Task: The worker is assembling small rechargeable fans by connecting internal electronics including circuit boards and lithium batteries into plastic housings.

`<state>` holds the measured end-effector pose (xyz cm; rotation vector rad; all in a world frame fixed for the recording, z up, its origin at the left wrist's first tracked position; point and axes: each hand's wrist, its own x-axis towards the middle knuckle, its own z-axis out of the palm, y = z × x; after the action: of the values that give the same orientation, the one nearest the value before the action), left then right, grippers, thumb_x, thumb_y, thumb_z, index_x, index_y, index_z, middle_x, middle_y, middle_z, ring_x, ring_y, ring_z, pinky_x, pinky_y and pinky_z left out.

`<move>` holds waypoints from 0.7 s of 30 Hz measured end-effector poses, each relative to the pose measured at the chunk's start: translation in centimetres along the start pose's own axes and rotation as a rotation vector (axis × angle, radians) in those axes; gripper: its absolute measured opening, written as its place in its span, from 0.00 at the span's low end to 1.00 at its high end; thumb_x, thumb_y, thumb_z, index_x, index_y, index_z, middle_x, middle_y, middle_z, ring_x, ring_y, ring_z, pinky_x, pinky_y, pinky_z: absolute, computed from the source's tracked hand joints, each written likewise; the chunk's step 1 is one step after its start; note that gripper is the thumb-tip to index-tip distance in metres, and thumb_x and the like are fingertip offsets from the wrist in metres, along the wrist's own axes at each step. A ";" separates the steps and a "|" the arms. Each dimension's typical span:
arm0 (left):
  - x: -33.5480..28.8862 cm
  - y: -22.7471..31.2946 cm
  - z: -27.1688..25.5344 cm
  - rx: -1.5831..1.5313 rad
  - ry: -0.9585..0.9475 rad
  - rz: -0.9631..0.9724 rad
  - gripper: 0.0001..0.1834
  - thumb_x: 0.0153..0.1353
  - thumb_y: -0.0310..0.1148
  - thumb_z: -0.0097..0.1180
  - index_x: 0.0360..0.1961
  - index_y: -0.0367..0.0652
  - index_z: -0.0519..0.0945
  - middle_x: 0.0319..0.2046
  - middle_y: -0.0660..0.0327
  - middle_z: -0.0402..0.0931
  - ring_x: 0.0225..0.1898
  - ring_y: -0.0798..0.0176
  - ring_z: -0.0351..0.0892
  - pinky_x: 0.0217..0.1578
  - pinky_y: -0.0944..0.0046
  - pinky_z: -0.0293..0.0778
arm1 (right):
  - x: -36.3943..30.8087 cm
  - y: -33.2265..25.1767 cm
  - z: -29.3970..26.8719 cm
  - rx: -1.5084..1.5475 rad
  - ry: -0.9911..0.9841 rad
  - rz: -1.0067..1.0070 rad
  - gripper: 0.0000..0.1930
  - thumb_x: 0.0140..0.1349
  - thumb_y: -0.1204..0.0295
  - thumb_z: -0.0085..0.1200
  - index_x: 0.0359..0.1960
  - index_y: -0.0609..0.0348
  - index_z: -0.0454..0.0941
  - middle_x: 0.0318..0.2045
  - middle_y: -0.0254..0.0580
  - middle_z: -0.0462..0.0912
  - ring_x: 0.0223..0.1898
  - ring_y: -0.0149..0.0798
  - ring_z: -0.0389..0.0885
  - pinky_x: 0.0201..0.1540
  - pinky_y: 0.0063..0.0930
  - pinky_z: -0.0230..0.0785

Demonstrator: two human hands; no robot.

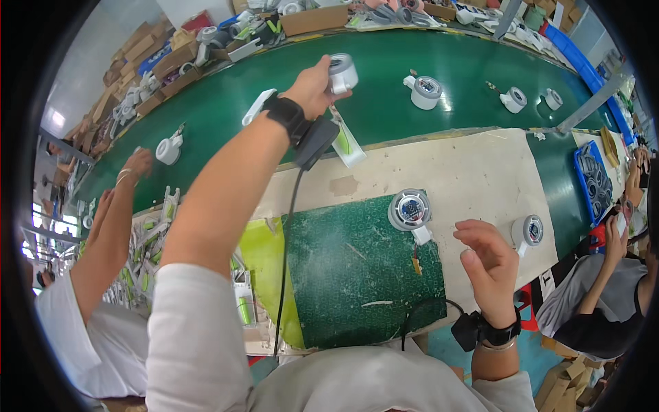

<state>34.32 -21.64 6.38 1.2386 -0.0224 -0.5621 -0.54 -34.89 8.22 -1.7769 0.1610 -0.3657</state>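
Note:
My left hand [312,88] is stretched far out over the green conveyor belt [384,103] and is shut on a small round white-and-grey part [342,73]. My right hand [489,264] hovers open above the near bench, fingers apart, holding nothing. Just left of it a round grey part with a blue circuit board inside [410,210] lies on the dark green mat [350,275]. A similar round part [528,231] rests on the pale bench top to the right of my right hand.
More round white parts [425,91] [513,99] [167,149] lie spaced along the belt. A co-worker's arm [110,226] reaches in at the left; another person [604,288] sits at the right. Cardboard boxes [312,19] line the far side, and a blue bin [594,178] stands at the right.

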 end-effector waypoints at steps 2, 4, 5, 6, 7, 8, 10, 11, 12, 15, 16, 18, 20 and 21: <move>3.2 -1.8 -0.8 -0.023 0.042 0.003 0.21 0.64 0.43 0.38 0.49 0.37 0.63 0.44 0.52 0.67 0.43 0.52 0.72 0.41 0.56 0.76 | -0.1 0.7 -0.4 0.008 0.027 0.054 0.12 0.51 0.79 0.53 0.39 0.65 0.73 0.43 0.46 0.73 0.47 0.37 0.71 0.51 0.27 0.62; 5.9 -2.8 -2.7 0.121 0.066 0.018 0.22 0.63 0.46 0.40 0.47 0.36 0.66 0.42 0.53 0.70 0.41 0.54 0.73 0.40 0.55 0.74 | 0.2 1.2 -0.7 0.001 0.014 0.058 0.11 0.52 0.80 0.52 0.39 0.65 0.73 0.42 0.45 0.74 0.46 0.36 0.71 0.51 0.26 0.62; 7.0 -3.1 -4.3 0.288 0.036 0.017 0.24 0.62 0.48 0.41 0.46 0.36 0.67 0.40 0.53 0.71 0.40 0.54 0.74 0.38 0.55 0.73 | 0.3 1.1 -0.7 -0.004 0.030 0.095 0.11 0.52 0.80 0.52 0.39 0.65 0.73 0.42 0.45 0.74 0.46 0.36 0.71 0.51 0.26 0.62; 7.1 -3.3 -4.5 0.399 0.090 0.033 0.25 0.61 0.50 0.41 0.44 0.36 0.69 0.38 0.53 0.73 0.39 0.55 0.74 0.37 0.56 0.72 | 0.6 0.9 -0.6 -0.001 0.042 0.086 0.11 0.52 0.80 0.52 0.39 0.65 0.73 0.41 0.44 0.74 0.45 0.35 0.72 0.50 0.26 0.63; 7.2 -2.7 -4.2 0.506 0.139 0.062 0.27 0.60 0.52 0.42 0.42 0.35 0.71 0.36 0.53 0.74 0.39 0.56 0.74 0.36 0.57 0.72 | 0.9 0.9 -0.7 -0.004 0.054 0.068 0.10 0.52 0.81 0.52 0.38 0.66 0.74 0.40 0.43 0.75 0.43 0.34 0.73 0.49 0.25 0.64; 8.0 -1.6 -4.4 0.835 0.170 0.089 0.24 0.60 0.49 0.43 0.39 0.34 0.73 0.34 0.52 0.75 0.37 0.55 0.75 0.36 0.57 0.72 | 1.1 0.7 -0.7 -0.015 0.069 0.089 0.10 0.52 0.81 0.52 0.38 0.66 0.74 0.40 0.43 0.75 0.43 0.34 0.73 0.49 0.25 0.64; 7.3 -0.3 -3.8 1.169 0.200 0.116 0.22 0.59 0.46 0.44 0.36 0.32 0.74 0.31 0.51 0.75 0.35 0.55 0.76 0.36 0.56 0.72 | 1.3 1.0 -0.8 -0.021 0.067 0.062 0.09 0.53 0.79 0.52 0.37 0.65 0.74 0.36 0.41 0.77 0.41 0.32 0.75 0.47 0.25 0.66; 6.3 0.1 -2.9 1.419 0.266 0.262 0.22 0.59 0.45 0.45 0.35 0.31 0.74 0.30 0.50 0.76 0.34 0.55 0.76 0.36 0.56 0.71 | 1.2 1.2 -1.1 -0.026 0.072 0.068 0.09 0.53 0.79 0.52 0.37 0.65 0.74 0.36 0.41 0.77 0.41 0.32 0.75 0.47 0.25 0.66; 4.9 0.8 -2.2 1.667 0.340 0.418 0.22 0.58 0.44 0.46 0.34 0.30 0.75 0.29 0.49 0.76 0.33 0.54 0.76 0.36 0.56 0.71 | 1.0 1.5 -1.2 -0.067 0.043 0.083 0.09 0.53 0.78 0.52 0.36 0.65 0.74 0.35 0.42 0.77 0.39 0.33 0.76 0.45 0.25 0.67; -0.1 3.0 -0.9 1.307 0.037 0.494 0.26 0.57 0.48 0.48 0.43 0.33 0.73 0.34 0.54 0.75 0.37 0.61 0.74 0.39 0.66 0.68 | 0.9 1.8 -0.6 -0.229 -0.098 0.068 0.09 0.51 0.77 0.54 0.35 0.63 0.74 0.34 0.43 0.77 0.35 0.37 0.76 0.40 0.27 0.68; -1.9 3.3 -0.4 1.297 -0.090 0.468 0.25 0.57 0.47 0.48 0.42 0.33 0.73 0.34 0.55 0.75 0.38 0.62 0.73 0.40 0.66 0.68 | 0.6 1.8 -0.3 -0.367 -0.202 0.041 0.10 0.50 0.76 0.55 0.35 0.62 0.74 0.33 0.44 0.77 0.34 0.39 0.76 0.38 0.28 0.68; -7.0 3.4 1.5 1.326 -0.282 0.516 0.22 0.58 0.44 0.49 0.42 0.33 0.73 0.33 0.57 0.76 0.38 0.64 0.73 0.39 0.67 0.68 | -0.1 2.5 1.0 -0.496 -0.213 -0.028 0.11 0.48 0.77 0.54 0.35 0.61 0.73 0.31 0.43 0.76 0.33 0.42 0.76 0.36 0.31 0.67; -13.7 1.9 4.6 1.329 -0.424 0.575 0.20 0.58 0.41 0.49 0.41 0.34 0.73 0.33 0.58 0.76 0.36 0.65 0.73 0.37 0.67 0.68 | -0.9 3.0 1.2 -0.638 -0.222 -0.087 0.11 0.47 0.77 0.53 0.35 0.60 0.72 0.29 0.43 0.75 0.32 0.45 0.75 0.33 0.35 0.67; -17.6 1.6 5.3 1.320 -0.459 0.555 0.19 0.58 0.41 0.49 0.41 0.35 0.74 0.33 0.58 0.76 0.36 0.66 0.73 0.36 0.67 0.69 | -0.9 2.8 1.5 -0.734 -0.312 -0.166 0.11 0.47 0.76 0.51 0.35 0.59 0.72 0.27 0.41 0.74 0.32 0.44 0.74 0.33 0.35 0.66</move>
<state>18.03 -18.65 14.62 2.2102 -1.2548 -0.2856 -0.68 -33.89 5.09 -2.5561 -0.0929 -0.1428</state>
